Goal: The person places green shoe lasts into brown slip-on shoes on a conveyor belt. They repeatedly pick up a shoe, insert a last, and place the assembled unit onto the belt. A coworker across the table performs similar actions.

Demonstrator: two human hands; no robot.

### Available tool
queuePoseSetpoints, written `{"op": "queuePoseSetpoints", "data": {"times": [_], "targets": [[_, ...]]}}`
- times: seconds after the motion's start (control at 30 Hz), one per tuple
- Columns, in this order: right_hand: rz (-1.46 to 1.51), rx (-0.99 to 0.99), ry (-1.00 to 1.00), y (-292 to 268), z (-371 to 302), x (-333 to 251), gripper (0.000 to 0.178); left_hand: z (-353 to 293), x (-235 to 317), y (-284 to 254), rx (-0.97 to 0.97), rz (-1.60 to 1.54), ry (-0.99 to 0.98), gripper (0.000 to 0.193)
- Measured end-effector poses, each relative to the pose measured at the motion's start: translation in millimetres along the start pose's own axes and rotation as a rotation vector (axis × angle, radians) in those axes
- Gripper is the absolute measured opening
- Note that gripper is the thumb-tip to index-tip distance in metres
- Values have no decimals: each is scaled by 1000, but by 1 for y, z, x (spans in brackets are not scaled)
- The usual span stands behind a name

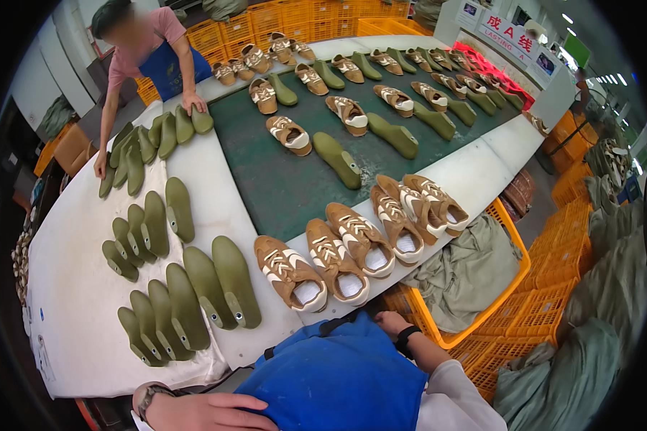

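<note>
My left hand [207, 411] lies with its fingers stretched out against the blue apron [338, 373] I wear; nothing is in it. Beside the apron, my right hand [391, 322] hangs by the table edge and the near crate, its fingers mostly out of sight. Closest to my hands on the white table [280, 334] is a row of brown suede sneakers [291, 273] with white stripes and laces. Left of them stand green shoe lasts [237, 284] in rows, some on a white cloth [201, 366].
A dark green conveyor belt [251, 172] carries more sneakers and lasts. Across the table, a person [162, 65] in a blue apron touches green lasts with both hands. An orange crate [514, 280] holding grey-green cloth [474, 266] stands at my right, beside stacked crates [553, 273].
</note>
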State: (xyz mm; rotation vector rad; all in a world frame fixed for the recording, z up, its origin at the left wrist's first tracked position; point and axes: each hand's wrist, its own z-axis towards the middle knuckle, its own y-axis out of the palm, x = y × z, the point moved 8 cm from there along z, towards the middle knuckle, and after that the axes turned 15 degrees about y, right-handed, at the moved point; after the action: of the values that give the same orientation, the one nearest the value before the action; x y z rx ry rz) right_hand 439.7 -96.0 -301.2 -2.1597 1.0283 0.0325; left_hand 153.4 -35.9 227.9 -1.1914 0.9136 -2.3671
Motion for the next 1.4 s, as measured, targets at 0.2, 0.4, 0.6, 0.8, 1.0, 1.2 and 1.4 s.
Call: {"op": "queuePoseSetpoints", "data": {"times": [0.2, 0.4, 0.6, 0.8, 1.0, 1.2, 1.4], "targets": [[5, 53, -23, -8, -11, -1, 31, -15, -9, -11, 139, -268, 128, 13], [-337, 21, -222, -27, -36, -34, 23, -162, -77, -26, 963, 191, -760, 31], [-318, -168, -542, -116, -144, -151, 21, -275, -135, 64, 386, 738, -1365, 54], [-30, -219, -993, -183, -222, -318, 18, -322, -170, 100, 767, 826, -1408, 61], [-460, -103, -951, -27, -138, -436, 43, -349, -193, 103, 1307, 769, -1324, 31], [-413, 6, -919, 13, -116, -419, 43, -348, -186, 105, 1439, 718, -1260, 31], [-244, -121, -818, -16, -116, -413, 31, -343, -183, 104, 1461, 715, -1241, 32]]}}
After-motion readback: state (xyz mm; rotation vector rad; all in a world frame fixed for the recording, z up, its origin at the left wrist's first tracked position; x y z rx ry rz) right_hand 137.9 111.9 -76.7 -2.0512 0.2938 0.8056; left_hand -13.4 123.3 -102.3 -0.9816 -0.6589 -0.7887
